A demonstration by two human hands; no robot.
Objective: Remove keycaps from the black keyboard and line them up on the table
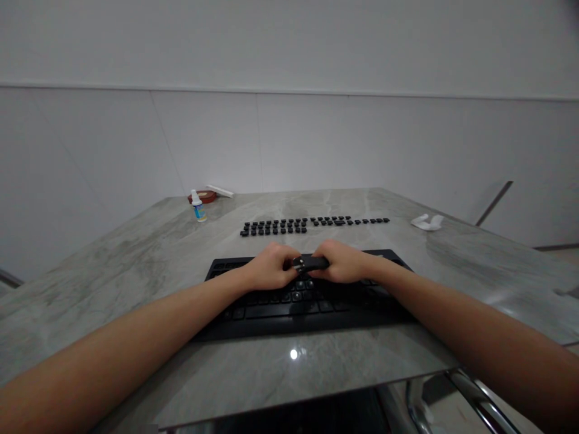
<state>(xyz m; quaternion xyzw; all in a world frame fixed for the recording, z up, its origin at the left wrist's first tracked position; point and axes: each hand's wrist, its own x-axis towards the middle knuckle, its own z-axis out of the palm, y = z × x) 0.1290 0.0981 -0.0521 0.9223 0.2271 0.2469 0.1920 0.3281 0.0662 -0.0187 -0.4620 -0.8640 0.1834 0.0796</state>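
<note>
A black keyboard [280,325] lies on the marbled table under both my hands; some of its keys are in place, and around the middle several spots look bare of keycaps. Closed around a small black tool [314,263] is my right hand [344,260]; the tool's lighter, metallic-looking tip points left. My left hand [271,267] is closed in a pinch right at that tip, and what its fingers grip is too small to make out. Beyond the keyboard, loose black keycaps [275,228] stand in rows on the table.
A white-capped spray bottle [199,211] stands at the back left, beside a reddish-brown object [203,196] and a white flat piece [220,191]. Crumpled white tissue [427,223] lies to the right. A white wall [289,144] rises behind the table. Chrome tubing [479,398] shows below the front edge.
</note>
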